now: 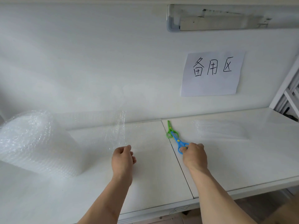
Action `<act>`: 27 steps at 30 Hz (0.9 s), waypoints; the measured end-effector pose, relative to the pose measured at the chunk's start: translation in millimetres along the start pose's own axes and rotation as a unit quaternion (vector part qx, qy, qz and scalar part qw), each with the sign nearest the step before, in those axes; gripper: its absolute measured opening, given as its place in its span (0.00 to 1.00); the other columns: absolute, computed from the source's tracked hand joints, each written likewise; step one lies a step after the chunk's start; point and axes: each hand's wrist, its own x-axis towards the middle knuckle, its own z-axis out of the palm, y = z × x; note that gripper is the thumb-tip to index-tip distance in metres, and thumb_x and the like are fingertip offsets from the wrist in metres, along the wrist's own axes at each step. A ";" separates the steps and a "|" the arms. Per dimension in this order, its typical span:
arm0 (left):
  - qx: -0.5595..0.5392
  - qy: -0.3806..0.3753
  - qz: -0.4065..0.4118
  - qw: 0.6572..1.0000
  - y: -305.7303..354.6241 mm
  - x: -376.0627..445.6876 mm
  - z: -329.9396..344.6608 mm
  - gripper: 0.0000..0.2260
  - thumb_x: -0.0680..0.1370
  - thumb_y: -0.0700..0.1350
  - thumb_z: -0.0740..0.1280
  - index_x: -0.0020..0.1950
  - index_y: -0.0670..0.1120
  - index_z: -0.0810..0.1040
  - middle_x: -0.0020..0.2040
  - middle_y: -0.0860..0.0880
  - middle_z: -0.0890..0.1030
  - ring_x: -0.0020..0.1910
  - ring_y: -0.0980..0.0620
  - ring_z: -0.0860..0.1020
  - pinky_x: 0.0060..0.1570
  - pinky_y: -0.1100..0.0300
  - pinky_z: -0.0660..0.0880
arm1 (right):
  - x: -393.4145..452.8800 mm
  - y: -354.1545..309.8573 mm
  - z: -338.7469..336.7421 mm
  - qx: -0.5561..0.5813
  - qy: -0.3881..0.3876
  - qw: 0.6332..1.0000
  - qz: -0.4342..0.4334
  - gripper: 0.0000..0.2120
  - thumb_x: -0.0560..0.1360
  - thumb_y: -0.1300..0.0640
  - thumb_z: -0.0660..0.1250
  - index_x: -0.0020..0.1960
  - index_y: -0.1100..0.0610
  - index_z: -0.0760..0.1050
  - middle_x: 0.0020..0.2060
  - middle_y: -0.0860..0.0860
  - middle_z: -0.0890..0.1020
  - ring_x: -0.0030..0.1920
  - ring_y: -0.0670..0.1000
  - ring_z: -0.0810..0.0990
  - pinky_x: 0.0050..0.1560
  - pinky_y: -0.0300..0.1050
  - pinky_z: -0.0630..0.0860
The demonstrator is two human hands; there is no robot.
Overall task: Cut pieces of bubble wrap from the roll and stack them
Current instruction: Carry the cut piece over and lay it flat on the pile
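Observation:
A big roll of clear bubble wrap (pixel 30 143) lies at the left of the white table (pixel 153 175). Its loose sheet (pixel 119 128) stretches rightward and stands up from the table. My left hand (pixel 123 159) pinches the sheet's near corner with curled fingers. Blue scissors (pixel 178 142) lie by the seam between the two tabletops, and my right hand (pixel 195 156) grips their handles. Green scissors (pixel 169 129) lie just behind the blue pair, touching it. A flat stack of cut bubble wrap pieces (pixel 221 130) rests at the right rear of the table.
A paper sign with handwritten characters (pixel 212 73) is taped to the white wall behind the table. A white metal frame (pixel 286 94) stands at the far right. The table's front edge (pixel 161 210) runs below my forearms.

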 end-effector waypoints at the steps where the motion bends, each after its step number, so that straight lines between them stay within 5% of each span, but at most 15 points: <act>1: 0.047 -0.009 0.039 0.998 -0.8 -0.1 1.3 0.06 0.78 0.45 0.63 0.50 0.44 0.77 0.40 0.49 0.78 0.37 0.48 0.77 0.40 0.56 0.75 | -1.7 -0.8 0.7 -0.003 0.005 1.000 -0.005 0.15 0.80 0.52 0.59 0.57 0.63 0.76 0.57 0.60 0.72 0.47 0.61 0.79 0.43 0.45 0.69; 4: 0.225 -0.058 0.187 0.955 -8.7 7.8 2.6 0.04 0.78 0.47 0.64 0.49 0.50 0.78 0.48 0.54 0.80 0.51 0.51 0.78 0.46 0.59 0.70 | -4.8 -2.0 1.7 0.004 0.015 1.000 -0.008 0.15 0.81 0.53 0.59 0.63 0.60 0.73 0.57 0.59 0.72 0.51 0.61 0.80 0.48 0.47 0.73; 9: 0.504 -0.140 0.317 0.792 -25.5 33.1 4.2 0.18 0.79 0.54 0.63 0.68 0.52 0.74 0.71 0.55 0.69 0.75 0.51 0.59 0.70 0.60 0.56 | -5.3 -3.4 0.4 0.000 0.024 1.000 -0.007 0.16 0.81 0.54 0.59 0.65 0.60 0.70 0.58 0.60 0.72 0.53 0.61 0.79 0.49 0.49 0.74; 11: 0.591 -0.146 0.300 0.735 -27.2 35.4 1.5 0.21 0.80 0.59 0.57 0.72 0.56 0.68 0.75 0.57 0.63 0.76 0.52 0.54 0.74 0.56 0.48 | -3.7 -4.5 0.2 -0.019 0.020 1.000 -0.001 0.15 0.81 0.54 0.58 0.62 0.62 0.71 0.57 0.60 0.71 0.51 0.61 0.80 0.47 0.48 0.73; 17: 0.654 -0.131 0.338 0.664 -24.5 29.2 -13.0 0.24 0.78 0.66 0.48 0.70 0.61 0.70 0.71 0.59 0.68 0.70 0.53 0.64 0.72 0.57 0.48 | -13.6 -12.3 3.8 0.005 0.077 0.997 -0.004 0.12 0.80 0.53 0.58 0.58 0.59 0.70 0.57 0.58 0.69 0.47 0.61 0.80 0.40 0.47 0.70; 20: 0.643 -0.129 0.366 0.661 -25.6 25.3 -21.6 0.33 0.72 0.68 0.41 0.71 0.60 0.69 0.68 0.58 0.72 0.66 0.51 0.68 0.67 0.58 0.55 | -28.5 -21.2 15.9 0.027 0.120 0.989 -0.080 0.12 0.78 0.51 0.64 0.59 0.54 0.76 0.57 0.55 0.72 0.52 0.59 0.79 0.45 0.49 0.74; 22: 0.595 -0.143 0.371 0.698 -25.9 25.2 -28.3 0.31 0.75 0.66 0.47 0.73 0.56 0.68 0.64 0.56 0.76 0.62 0.50 0.71 0.63 0.59 0.63 | -40.0 -26.1 33.8 0.040 0.114 0.973 -0.197 0.13 0.75 0.52 0.68 0.58 0.55 0.79 0.56 0.56 0.77 0.55 0.60 0.78 0.50 0.50 0.76; 24: 0.518 -0.164 0.373 0.752 -24.7 24.2 -34.7 0.23 0.80 0.56 0.58 0.74 0.52 0.68 0.59 0.55 0.79 0.58 0.50 0.74 0.56 0.61 0.68 | -49.8 -32.5 48.4 0.030 0.065 0.956 -0.286 0.16 0.75 0.50 0.67 0.61 0.53 0.79 0.59 0.54 0.78 0.58 0.60 0.77 0.58 0.51 0.74; 27: 0.442 -0.190 0.368 0.796 -23.5 22.3 -42.7 0.17 0.80 0.43 0.62 0.70 0.49 0.72 0.55 0.54 0.80 0.52 0.53 0.77 0.49 0.65 0.69 | -60.0 -46.0 56.0 -0.008 -0.054 0.935 -0.350 0.22 0.79 0.44 0.59 0.71 0.47 0.69 0.74 0.48 0.67 0.74 0.52 0.64 0.72 0.49 0.62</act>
